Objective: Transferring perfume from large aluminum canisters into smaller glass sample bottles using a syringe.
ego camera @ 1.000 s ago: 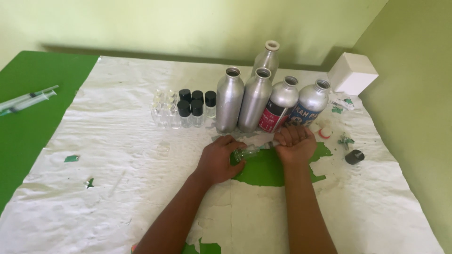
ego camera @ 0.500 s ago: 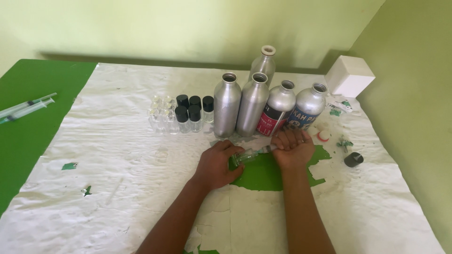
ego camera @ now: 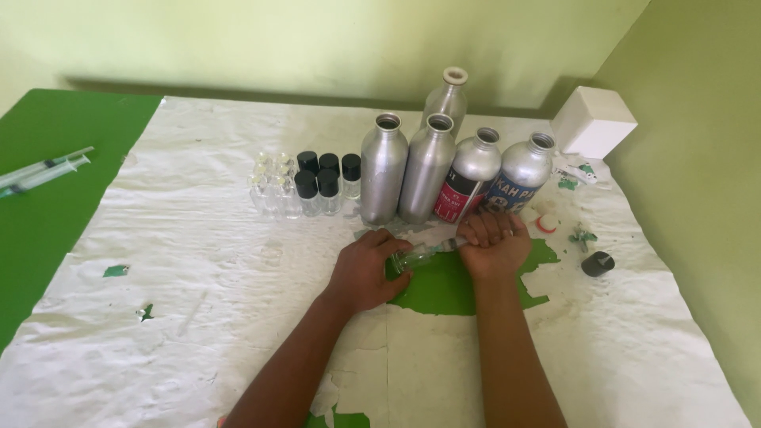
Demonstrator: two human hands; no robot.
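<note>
The small clear bottle (ego camera: 414, 257) is lying on its side on the table (ego camera: 198, 261), its long way running left to right between the hands, with the left hand (ego camera: 366, 269) gripping its body and the right hand (ego camera: 493, 244) closing in a fist around a thin tool (ego camera: 452, 245) at its mouth.

Makeshift bottling corner in plain room, likely home workshop: green table (ego camera: 55, 135) under torn white paper cover (ego camera: 198, 261), pushed into corner of bare yellow-green walls (ego camera: 238, 40). Row of open metal bottles (ego camera: 428, 166), cluster of small glass vials with black caps (ego camera: 305, 186), syringes (ego camera: 43, 168) at table edge, white box (ego camera: 593, 121), loose caps (ego camera: 596, 263)
</note>
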